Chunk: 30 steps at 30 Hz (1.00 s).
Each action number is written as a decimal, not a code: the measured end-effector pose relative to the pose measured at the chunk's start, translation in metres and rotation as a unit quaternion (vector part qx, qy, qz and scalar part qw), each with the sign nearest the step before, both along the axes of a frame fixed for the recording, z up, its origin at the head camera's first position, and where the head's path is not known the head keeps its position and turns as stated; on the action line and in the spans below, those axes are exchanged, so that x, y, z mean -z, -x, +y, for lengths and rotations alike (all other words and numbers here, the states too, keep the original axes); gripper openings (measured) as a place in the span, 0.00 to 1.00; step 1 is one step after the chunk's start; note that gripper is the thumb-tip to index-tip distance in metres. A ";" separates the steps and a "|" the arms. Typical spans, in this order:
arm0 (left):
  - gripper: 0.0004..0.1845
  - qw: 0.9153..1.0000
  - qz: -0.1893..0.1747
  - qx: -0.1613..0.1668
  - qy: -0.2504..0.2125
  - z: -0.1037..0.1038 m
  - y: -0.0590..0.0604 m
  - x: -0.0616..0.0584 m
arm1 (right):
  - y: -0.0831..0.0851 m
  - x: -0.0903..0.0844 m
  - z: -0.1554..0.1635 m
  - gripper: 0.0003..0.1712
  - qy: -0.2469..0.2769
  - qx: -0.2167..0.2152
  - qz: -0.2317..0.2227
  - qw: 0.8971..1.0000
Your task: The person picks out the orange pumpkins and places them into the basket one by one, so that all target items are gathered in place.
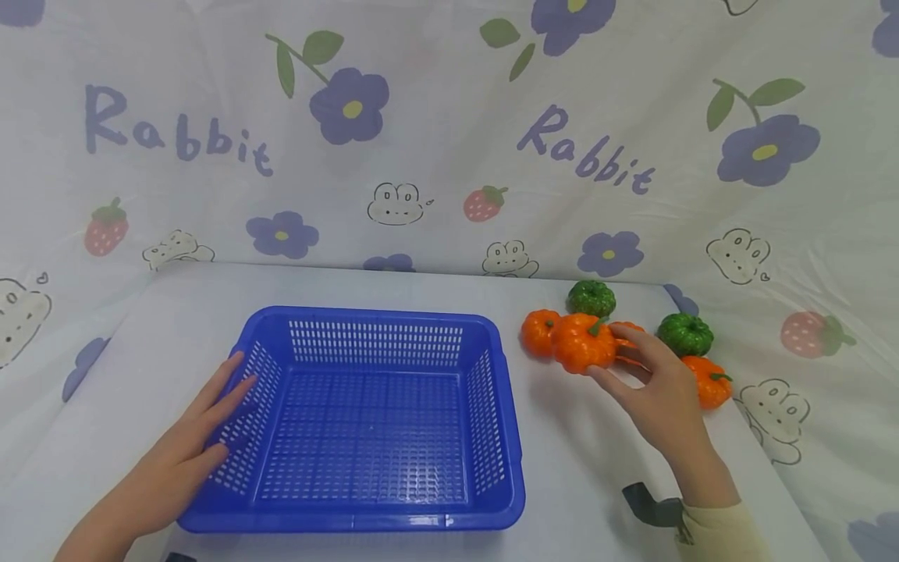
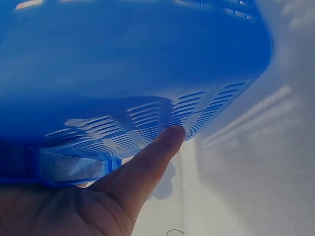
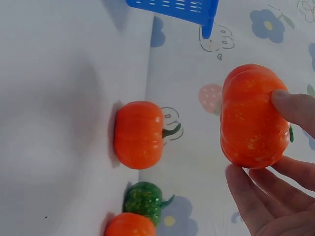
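Orange pumpkin [image 1: 581,343] sits between the thumb and bent fingers of the right hand [image 1: 660,390], parted only by its width, stem toward the palm. We find it apart from the table [image 1: 562,476]; the blue plastic basket [image 1: 393,521] lies to its left. We note the left hand [image 1: 184,457], farther off, touching the basket's left side with straight fingers.

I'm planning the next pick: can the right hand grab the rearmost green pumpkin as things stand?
Probably not yet: the right hand holds an orange pumpkin, though the rearmost green pumpkin looks close by.
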<state>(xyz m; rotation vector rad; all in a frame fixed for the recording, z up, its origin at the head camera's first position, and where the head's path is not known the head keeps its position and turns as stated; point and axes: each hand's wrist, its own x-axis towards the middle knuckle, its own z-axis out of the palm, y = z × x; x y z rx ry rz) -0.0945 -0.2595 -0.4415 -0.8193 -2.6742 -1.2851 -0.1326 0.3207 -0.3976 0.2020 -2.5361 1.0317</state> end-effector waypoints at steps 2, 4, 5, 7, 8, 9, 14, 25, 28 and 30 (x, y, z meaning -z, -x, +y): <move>0.45 1.000 0.000 -0.002 0.001 0.001 0.000 -0.001 | 0.000 -0.001 -0.002 0.40 -0.005 0.002 0.005 1.000; 0.44 1.000 -0.001 -0.004 0.002 0.001 0.000 -0.002 | -0.001 -0.002 -0.003 0.40 -0.011 0.004 0.009 1.000; 0.44 1.000 -0.002 -0.005 0.004 0.001 0.000 -0.002 | -0.001 -0.002 -0.004 0.40 -0.011 0.004 0.010 1.000; 0.44 1.000 -0.003 -0.006 0.005 0.001 0.000 -0.002 | -0.001 -0.003 -0.006 0.39 -0.016 0.005 0.010 1.000; 0.44 1.000 -0.003 -0.006 0.004 0.001 0.000 -0.001 | -0.002 -0.004 -0.007 0.39 -0.018 0.005 0.011 1.000; 0.45 1.000 -0.003 -0.005 0.004 0.001 0.000 -0.001 | -0.002 -0.005 -0.008 0.39 -0.019 0.004 0.012 1.000; 0.45 1.000 -0.001 -0.007 0.003 0.001 0.000 -0.001 | -0.002 -0.009 -0.012 0.39 -0.029 -0.002 0.023 0.999; 0.46 1.000 -0.013 -0.009 0.005 0.000 0.000 0.001 | -0.003 -0.017 -0.023 0.39 -0.040 -0.006 0.035 0.999; 0.46 1.000 -0.014 -0.006 0.005 0.000 0.000 0.001 | -0.003 -0.019 -0.025 0.39 -0.045 -0.011 0.041 0.998; 0.46 1.000 -0.014 -0.005 0.004 0.000 0.000 0.001 | -0.003 -0.021 -0.026 0.40 -0.049 -0.013 0.045 0.998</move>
